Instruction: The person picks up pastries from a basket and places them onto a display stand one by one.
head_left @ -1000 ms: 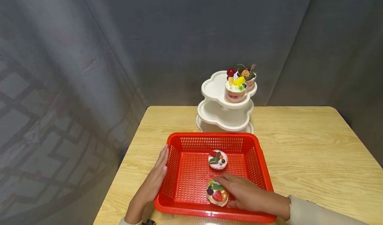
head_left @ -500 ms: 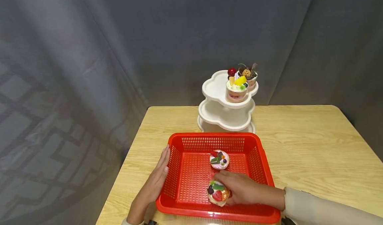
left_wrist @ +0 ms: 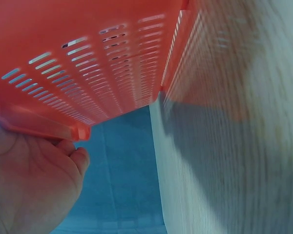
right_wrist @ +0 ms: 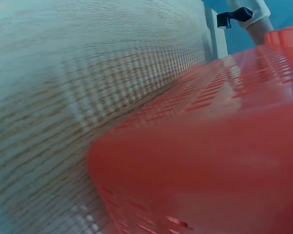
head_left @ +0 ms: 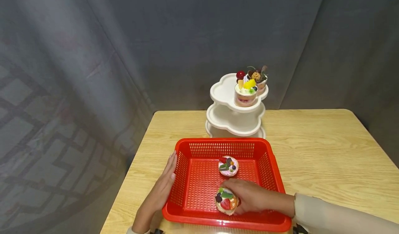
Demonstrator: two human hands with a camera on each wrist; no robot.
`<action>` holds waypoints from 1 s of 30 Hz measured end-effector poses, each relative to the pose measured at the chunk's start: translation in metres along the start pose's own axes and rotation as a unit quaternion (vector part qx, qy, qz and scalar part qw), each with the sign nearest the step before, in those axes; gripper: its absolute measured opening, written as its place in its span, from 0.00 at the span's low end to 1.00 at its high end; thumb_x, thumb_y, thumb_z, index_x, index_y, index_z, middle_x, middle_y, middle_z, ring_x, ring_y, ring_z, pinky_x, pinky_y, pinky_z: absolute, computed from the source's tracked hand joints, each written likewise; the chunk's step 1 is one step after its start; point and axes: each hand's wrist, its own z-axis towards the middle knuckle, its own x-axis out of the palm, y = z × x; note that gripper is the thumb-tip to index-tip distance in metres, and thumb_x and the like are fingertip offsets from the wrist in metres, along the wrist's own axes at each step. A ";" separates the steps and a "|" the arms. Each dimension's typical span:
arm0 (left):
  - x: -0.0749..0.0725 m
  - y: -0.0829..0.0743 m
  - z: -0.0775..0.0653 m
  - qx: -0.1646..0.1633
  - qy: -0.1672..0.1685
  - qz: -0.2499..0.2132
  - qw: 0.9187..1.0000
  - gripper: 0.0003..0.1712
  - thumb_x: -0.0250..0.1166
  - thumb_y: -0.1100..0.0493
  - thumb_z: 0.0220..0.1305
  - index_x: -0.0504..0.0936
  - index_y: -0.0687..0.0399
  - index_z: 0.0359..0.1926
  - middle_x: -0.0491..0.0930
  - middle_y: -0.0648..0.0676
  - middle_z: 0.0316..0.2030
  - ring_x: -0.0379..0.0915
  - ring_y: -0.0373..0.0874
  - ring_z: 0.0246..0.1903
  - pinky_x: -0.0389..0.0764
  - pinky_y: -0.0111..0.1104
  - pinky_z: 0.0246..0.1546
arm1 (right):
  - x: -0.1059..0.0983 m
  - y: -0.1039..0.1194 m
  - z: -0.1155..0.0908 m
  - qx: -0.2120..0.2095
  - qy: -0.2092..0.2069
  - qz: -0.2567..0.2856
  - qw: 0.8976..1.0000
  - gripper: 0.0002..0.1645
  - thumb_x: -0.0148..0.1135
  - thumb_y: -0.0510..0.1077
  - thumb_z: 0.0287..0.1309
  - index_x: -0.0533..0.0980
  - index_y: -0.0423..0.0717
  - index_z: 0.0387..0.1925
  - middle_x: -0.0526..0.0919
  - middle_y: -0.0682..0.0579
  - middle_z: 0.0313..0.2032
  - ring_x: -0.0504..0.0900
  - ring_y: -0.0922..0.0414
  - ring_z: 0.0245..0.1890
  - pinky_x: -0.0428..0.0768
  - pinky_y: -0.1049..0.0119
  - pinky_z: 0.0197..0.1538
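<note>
The right hand point(head_left: 248, 195) is pinching 1 tart point(head_left: 225, 206) (apparently; fingertips aren't showing), ideally sparing the toppings point(head_left: 227, 194) beside its fingers. The left hand point(head_left: 160, 189), fingers straight, is bracing the basket point(head_left: 222, 140).

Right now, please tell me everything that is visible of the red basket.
The red basket is rectangular, open-topped and looks like glossy plastic, with slotted walls and a perforated floor. It sits upright on the wood-grained table, before the white stand. The left hand touches its left side; a pink-creamed tart lies inside, and the right hand holds a second tart within it.
</note>
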 end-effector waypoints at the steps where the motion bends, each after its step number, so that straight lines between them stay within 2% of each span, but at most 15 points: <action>1: 0.000 0.000 0.000 -0.002 -0.001 0.000 1.000 0.34 0.39 0.63 0.82 0.40 0.52 0.82 0.35 0.52 0.82 0.29 0.52 0.80 0.40 0.22 0.70 | 0.000 0.000 0.000 0.000 -0.002 0.000 1.000 0.44 0.87 0.50 0.36 0.75 0.53 0.58 0.80 0.64 0.52 0.78 0.62 0.53 0.79 0.57 0.56; 7: 0.001 0.001 -0.002 -0.007 0.001 -0.002 1.000 0.33 0.38 0.62 0.82 0.40 0.52 0.82 0.35 0.51 0.82 0.28 0.53 0.80 0.41 0.22 0.69 | -0.001 0.001 0.001 -0.002 -0.014 -0.004 1.000 0.41 0.87 0.51 0.33 0.77 0.57 0.53 0.81 0.67 0.48 0.78 0.64 0.50 0.76 0.60 0.47; 11: 0.001 0.001 -0.002 -0.011 0.003 -0.005 1.000 0.34 0.38 0.62 0.82 0.40 0.51 0.82 0.34 0.50 0.82 0.28 0.52 0.80 0.43 0.24 0.69 | 0.001 0.000 0.002 -0.008 -0.018 0.009 1.000 0.40 0.88 0.48 0.29 0.77 0.60 0.48 0.79 0.72 0.42 0.78 0.68 0.45 0.76 0.62 0.46; 14: 0.001 0.000 -0.002 -0.012 0.003 -0.005 1.000 0.34 0.39 0.61 0.82 0.40 0.51 0.82 0.34 0.51 0.82 0.28 0.52 0.80 0.43 0.25 0.68 | 0.003 -0.002 0.003 -0.014 -0.019 0.042 0.999 0.40 0.87 0.42 0.28 0.75 0.59 0.46 0.78 0.72 0.39 0.77 0.70 0.41 0.79 0.66 0.46; 16: 0.001 0.000 -0.002 -0.009 0.002 -0.004 1.000 0.34 0.38 0.62 0.82 0.40 0.51 0.82 0.34 0.51 0.82 0.28 0.53 0.80 0.43 0.24 0.69 | 0.003 -0.002 0.004 -0.016 -0.018 0.083 0.996 0.40 0.85 0.37 0.29 0.73 0.58 0.46 0.78 0.72 0.38 0.77 0.71 0.40 0.80 0.69 0.45; 21: 0.001 0.001 -0.001 -0.009 0.000 0.000 1.000 0.33 0.38 0.62 0.82 0.40 0.51 0.82 0.34 0.51 0.82 0.28 0.53 0.80 0.43 0.24 0.69 | -0.001 -0.002 0.003 -0.020 -0.025 0.179 0.983 0.41 0.82 0.32 0.33 0.72 0.57 0.50 0.81 0.70 0.39 0.80 0.70 0.38 0.81 0.71 0.43; 27: 0.001 0.001 -0.001 -0.010 -0.001 0.006 1.000 0.34 0.39 0.61 0.81 0.40 0.50 0.82 0.35 0.50 0.82 0.30 0.53 0.80 0.48 0.38 0.69 | -0.007 0.001 0.002 -0.027 -0.042 0.219 0.974 0.39 0.81 0.33 0.38 0.73 0.56 0.53 0.83 0.67 0.42 0.81 0.68 0.41 0.81 0.69 0.46; 30: 0.000 0.000 0.000 -0.009 -0.001 0.006 1.000 0.34 0.39 0.62 0.81 0.40 0.50 0.82 0.35 0.50 0.82 0.30 0.52 0.80 0.48 0.40 0.69 | -0.011 0.003 0.002 -0.026 -0.051 0.226 0.972 0.39 0.80 0.34 0.40 0.73 0.56 0.55 0.84 0.66 0.44 0.82 0.66 0.43 0.82 0.69 0.48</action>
